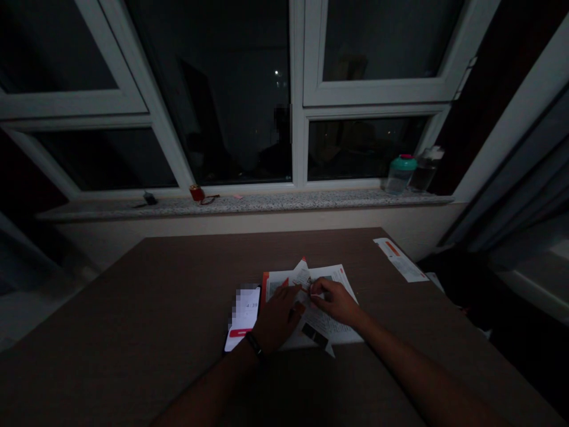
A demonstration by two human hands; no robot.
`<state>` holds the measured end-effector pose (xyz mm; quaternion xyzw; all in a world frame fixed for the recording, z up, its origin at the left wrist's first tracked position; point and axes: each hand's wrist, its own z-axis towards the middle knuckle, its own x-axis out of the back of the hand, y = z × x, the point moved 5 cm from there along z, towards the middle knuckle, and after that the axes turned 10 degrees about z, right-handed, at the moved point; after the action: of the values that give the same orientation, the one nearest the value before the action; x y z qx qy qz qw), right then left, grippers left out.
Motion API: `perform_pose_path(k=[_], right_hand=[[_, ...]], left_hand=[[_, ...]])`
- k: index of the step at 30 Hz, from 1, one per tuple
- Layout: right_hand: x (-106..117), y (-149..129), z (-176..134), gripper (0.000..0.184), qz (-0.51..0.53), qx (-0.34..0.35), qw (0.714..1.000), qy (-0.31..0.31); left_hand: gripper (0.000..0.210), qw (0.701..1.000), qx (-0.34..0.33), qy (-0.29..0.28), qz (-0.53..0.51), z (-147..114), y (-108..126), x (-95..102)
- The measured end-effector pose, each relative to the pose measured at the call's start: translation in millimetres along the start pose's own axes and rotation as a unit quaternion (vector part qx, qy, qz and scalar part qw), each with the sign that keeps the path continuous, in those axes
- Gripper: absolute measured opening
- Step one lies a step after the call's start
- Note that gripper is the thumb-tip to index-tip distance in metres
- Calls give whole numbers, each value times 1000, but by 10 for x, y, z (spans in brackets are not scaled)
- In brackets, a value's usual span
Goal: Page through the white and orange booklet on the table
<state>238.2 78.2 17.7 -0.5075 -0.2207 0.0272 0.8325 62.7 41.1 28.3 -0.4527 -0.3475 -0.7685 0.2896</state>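
Note:
A piece of printed paper folded into pointed shapes lies on top of a flat printed sheet on the table. My left hand, with a dark band at the wrist, rests palm down across the left part of the folded paper, its fingers stretched out. From the right side, my right hand pinches the folded paper between thumb and fingers, close to the left fingertips. One corner of the folded paper sticks out toward me below the hands. Both hands cover its middle, so the exact folds are hidden.
Just left of my left hand lies a phone with a lit screen. A paper strip is at the brown table's right edge. On the windowsill stand a teal-lidded bottle, a clear bottle and a small red jar.

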Motion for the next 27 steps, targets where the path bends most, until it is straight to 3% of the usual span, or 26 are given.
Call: perform_pose_path(k=[6, 12, 22, 27], right_hand=[[-41, -128, -10, 6, 19, 47, 997, -63], [-121, -163, 0, 7, -25, 66, 990, -121], [46, -87, -23, 10, -100, 65, 990, -79], [131, -46, -12, 11, -119, 39, 991, -45]], left_hand=[[56, 999, -22, 2, 25, -19, 24, -25], [74, 999, -35, -22, 13, -20, 33, -24], [70, 1000, 15, 0, 10, -30, 1, -43], [59, 995, 47, -3, 91, -36, -87, -54]])
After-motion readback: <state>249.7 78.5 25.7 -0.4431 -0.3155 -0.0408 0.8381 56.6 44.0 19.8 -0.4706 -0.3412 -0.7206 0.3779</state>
